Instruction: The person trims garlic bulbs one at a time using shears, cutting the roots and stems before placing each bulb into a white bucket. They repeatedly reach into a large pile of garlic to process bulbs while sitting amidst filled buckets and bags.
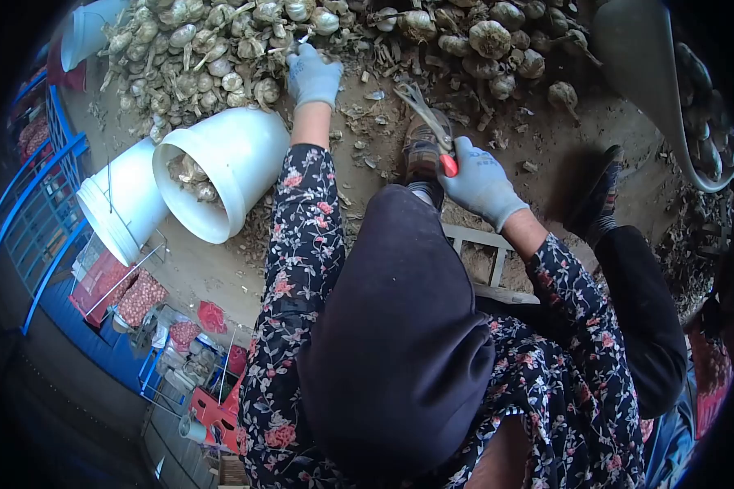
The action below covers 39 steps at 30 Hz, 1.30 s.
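My left hand [312, 79], in a pale grey glove, reaches to the near edge of a big heap of garlic bulbs [220, 69]. Its fingers are bent down among the bulbs and stems; what lies under them is hidden. In my right hand [479, 181], gloved alike, is a pair of pruning shears [426, 116] with a red handle. The hand is closed round the handle, and the metal blades point up and left, over my shoe [422, 151]. Dry garlic scraps litter the ground between the hands.
A tipped white bucket [249, 159] with some bulbs inside lies left of my left forearm, beside another white bucket [110, 204]. More garlic [489, 41] lies ahead. A pale curved container edge [652, 81] stands at upper right. A wooden frame [485, 238] is under my right arm.
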{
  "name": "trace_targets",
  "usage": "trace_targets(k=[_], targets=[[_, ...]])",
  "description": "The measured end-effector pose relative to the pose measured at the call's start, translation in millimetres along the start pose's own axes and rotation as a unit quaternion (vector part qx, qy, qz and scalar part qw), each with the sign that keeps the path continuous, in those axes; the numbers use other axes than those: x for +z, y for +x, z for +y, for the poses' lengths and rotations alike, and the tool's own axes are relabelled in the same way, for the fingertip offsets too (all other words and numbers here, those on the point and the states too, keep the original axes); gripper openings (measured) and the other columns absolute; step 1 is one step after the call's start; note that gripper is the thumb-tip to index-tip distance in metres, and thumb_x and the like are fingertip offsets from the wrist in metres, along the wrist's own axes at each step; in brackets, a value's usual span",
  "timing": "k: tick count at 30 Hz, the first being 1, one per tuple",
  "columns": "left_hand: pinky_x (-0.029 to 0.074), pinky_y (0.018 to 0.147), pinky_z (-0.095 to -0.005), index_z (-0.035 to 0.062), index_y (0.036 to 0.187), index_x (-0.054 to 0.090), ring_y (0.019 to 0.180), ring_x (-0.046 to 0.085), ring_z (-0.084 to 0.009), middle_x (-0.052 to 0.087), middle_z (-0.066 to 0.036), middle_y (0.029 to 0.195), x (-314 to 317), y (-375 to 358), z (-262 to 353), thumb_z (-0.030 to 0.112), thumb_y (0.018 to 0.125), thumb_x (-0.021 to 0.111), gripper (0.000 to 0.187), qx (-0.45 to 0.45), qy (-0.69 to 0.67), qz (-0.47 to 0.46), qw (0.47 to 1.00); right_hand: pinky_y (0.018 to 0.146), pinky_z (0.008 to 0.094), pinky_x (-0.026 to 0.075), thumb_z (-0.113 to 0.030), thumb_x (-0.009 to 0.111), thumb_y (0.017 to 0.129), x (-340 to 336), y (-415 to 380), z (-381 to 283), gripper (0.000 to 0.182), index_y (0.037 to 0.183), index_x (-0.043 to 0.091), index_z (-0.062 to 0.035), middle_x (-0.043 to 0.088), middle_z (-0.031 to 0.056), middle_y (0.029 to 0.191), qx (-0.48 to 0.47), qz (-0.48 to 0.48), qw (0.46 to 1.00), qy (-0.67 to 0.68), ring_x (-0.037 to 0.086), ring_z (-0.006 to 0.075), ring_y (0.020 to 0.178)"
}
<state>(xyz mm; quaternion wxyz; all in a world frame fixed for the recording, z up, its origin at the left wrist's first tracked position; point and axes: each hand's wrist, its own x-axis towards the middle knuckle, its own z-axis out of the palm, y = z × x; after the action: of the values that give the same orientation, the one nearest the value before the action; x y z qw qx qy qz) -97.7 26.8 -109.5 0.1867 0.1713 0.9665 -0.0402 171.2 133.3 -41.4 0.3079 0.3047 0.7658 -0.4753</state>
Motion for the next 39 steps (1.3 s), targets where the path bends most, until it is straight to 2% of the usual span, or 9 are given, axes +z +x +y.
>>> trace_targets(k=[9,15,17,22,27,30,32,35,39], targets=[[0.048,0.079,-0.0425,-0.0013,0.094,0.052,0.085,0.061,-0.0364,0.060,-0.021,0.088,-24,-81,25,0.030,0.062,0.077,0.052,0.081,-0.112,0.023,0.990,0.084,0.0456,0.046,-0.034,0.061,0.078,6,37,-43,0.046,0.106,0.048,0.0010,0.061,0.0279,0.096,-0.006,0.087,0.996,-0.017,0.059,0.0409,0.096],[0.048,0.086,-0.0408,0.0183,0.118,0.055,0.096,0.058,-0.0376,0.049,-0.021,0.117,13,-62,-10,0.011,0.069,0.065,0.050,0.092,-0.098,-0.006,0.991,0.086,0.0434,0.047,-0.033,0.055,0.082,17,26,-6,0.043,0.105,0.055,0.0024,0.061,0.0277,0.103,-0.005,-0.006,0.999,0.032,0.059,0.0401,0.100],[0.046,0.090,-0.0391,0.0237,0.123,0.053,0.101,0.055,-0.0363,0.047,-0.021,0.119,46,-52,-33,0.005,0.071,0.060,0.056,0.211,-0.136,0.053,0.967,0.087,0.0429,0.046,-0.035,0.056,0.081,20,21,9,0.044,0.101,0.057,0.0033,0.061,0.0278,0.102,0.020,0.007,0.997,0.072,0.059,0.0403,0.100],[0.040,0.098,-0.0436,-0.0011,0.127,0.043,0.117,0.045,-0.0408,0.043,-0.025,0.126,65,-55,-43,0.028,0.072,0.072,0.069,0.107,-0.395,0.014,0.912,0.089,0.0422,0.044,-0.039,0.057,0.080,9,17,19,0.047,0.098,0.058,0.0043,0.061,0.0268,0.101,0.059,-0.006,0.997,0.055,0.058,0.0400,0.100],[0.042,0.094,-0.0458,-0.0001,0.125,0.046,0.114,0.050,-0.0419,0.049,-0.029,0.124,30,-51,-13,0.052,0.074,0.068,0.076,0.017,-0.176,-0.006,0.984,0.089,0.0429,0.045,-0.038,0.057,0.081,7,18,16,0.047,0.103,0.052,0.0028,0.061,0.0275,0.103,0.060,-0.039,0.997,-0.008,0.058,0.0396,0.102],[0.047,0.088,-0.0411,-0.0005,0.122,0.049,0.101,0.060,-0.0313,0.060,-0.019,0.113,24,-44,-11,0.040,0.074,0.073,0.068,-0.012,-0.060,-0.158,0.986,0.082,0.0439,0.046,-0.034,0.059,0.083,6,16,10,0.040,0.101,0.049,0.0005,0.061,0.0275,0.094,0.042,-0.023,0.998,-0.037,0.060,0.0405,0.095],[0.050,0.075,-0.0301,-0.0008,0.124,0.049,0.084,0.062,-0.0167,0.063,-0.007,0.102,29,-47,-19,0.023,0.076,0.074,0.060,0.119,-0.424,-0.129,0.889,0.084,0.0434,0.047,-0.035,0.059,0.082,-1,16,3,0.044,0.105,0.048,-0.0003,0.061,0.0258,0.099,0.028,-0.011,0.998,-0.050,0.059,0.0391,0.097],[0.048,0.072,-0.0211,0.0005,0.124,0.048,0.083,0.057,-0.0081,0.060,-0.002,0.101,16,-73,-13,0.006,0.074,0.072,0.056,0.150,-0.565,-0.169,0.793,0.085,0.0434,0.047,-0.037,0.060,0.081,-6,15,-3,0.048,0.111,0.046,-0.0033,0.061,0.0211,0.103,-0.007,0.028,0.995,-0.091,0.060,0.0362,0.099],[0.049,0.070,-0.0217,-0.0009,0.125,0.047,0.084,0.058,-0.0107,0.059,-0.004,0.101,12,-88,-10,0.004,0.071,0.070,0.059,0.208,-0.501,-0.128,0.830,0.084,0.0453,0.045,-0.039,0.062,0.080,-22,10,-19,0.048,0.113,0.047,-0.0068,0.059,0.0163,0.104,-0.080,0.084,0.971,-0.207,0.059,0.0323,0.099]])
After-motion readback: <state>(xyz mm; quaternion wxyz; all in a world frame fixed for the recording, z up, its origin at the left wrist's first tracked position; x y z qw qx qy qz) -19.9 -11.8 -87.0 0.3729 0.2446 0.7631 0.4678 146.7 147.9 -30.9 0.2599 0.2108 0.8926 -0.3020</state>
